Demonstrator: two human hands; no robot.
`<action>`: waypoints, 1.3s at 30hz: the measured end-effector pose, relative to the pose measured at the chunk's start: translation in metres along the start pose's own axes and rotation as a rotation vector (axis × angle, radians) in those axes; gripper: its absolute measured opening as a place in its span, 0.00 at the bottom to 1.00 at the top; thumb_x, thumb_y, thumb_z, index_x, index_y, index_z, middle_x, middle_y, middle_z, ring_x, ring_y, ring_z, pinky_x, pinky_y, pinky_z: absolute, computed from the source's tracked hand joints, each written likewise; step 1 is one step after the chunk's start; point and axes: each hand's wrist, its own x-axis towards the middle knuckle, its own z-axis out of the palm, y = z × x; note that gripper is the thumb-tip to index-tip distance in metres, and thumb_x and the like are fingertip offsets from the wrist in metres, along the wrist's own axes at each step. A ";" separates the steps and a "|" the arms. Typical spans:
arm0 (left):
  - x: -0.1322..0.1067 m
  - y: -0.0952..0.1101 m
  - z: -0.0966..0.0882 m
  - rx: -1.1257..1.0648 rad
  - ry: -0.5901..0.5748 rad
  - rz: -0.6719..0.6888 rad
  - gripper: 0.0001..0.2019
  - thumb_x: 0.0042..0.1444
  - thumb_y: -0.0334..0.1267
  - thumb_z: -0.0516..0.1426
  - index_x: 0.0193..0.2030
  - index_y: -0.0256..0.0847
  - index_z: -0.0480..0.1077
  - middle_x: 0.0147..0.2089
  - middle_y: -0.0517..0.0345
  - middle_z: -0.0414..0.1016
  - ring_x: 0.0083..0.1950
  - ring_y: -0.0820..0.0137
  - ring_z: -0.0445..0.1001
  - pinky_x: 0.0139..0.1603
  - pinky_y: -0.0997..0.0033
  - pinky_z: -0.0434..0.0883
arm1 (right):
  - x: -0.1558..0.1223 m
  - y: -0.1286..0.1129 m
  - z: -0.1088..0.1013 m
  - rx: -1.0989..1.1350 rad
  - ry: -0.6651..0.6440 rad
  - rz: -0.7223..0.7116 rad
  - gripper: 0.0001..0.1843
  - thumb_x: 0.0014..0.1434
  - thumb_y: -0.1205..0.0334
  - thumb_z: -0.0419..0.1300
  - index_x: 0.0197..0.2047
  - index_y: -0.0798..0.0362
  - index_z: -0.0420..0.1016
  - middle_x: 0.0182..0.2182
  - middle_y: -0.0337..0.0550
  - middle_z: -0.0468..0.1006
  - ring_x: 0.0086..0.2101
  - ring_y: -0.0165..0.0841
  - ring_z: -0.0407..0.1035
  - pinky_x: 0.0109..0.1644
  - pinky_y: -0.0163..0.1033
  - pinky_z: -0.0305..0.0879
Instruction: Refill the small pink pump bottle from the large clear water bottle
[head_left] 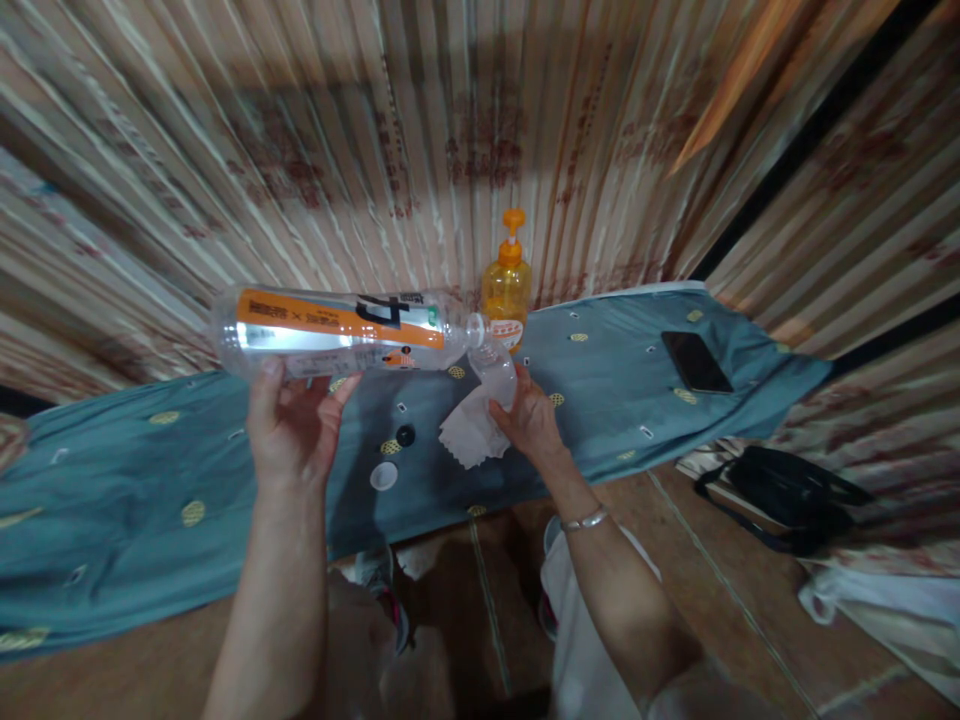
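My left hand [291,425] grips a large clear plastic bottle [337,332] with an orange label. The bottle lies on its side in the air, its open mouth pointing right. My right hand [529,415] holds a small clear container [496,372] right at the bottle's mouth, together with a white tissue [469,430] that hangs below the fingers. Both hands hover over a teal cloth-covered surface [150,480]. A white cap [383,476] and a small black cap [406,435] lie on the cloth between my hands.
An orange pump bottle [508,285] stands at the back against the patterned curtain [480,130]. A black phone [696,361] lies on the cloth at the right. A black bag [787,495] sits on the floor at the right.
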 end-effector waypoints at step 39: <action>-0.002 -0.001 0.001 0.002 -0.006 0.018 0.22 0.37 0.53 0.74 0.34 0.45 0.78 0.34 0.58 0.82 0.48 0.58 0.81 0.52 0.54 0.83 | -0.001 0.002 0.004 0.007 0.029 -0.028 0.35 0.61 0.60 0.64 0.68 0.63 0.64 0.51 0.64 0.85 0.51 0.50 0.80 0.57 0.51 0.77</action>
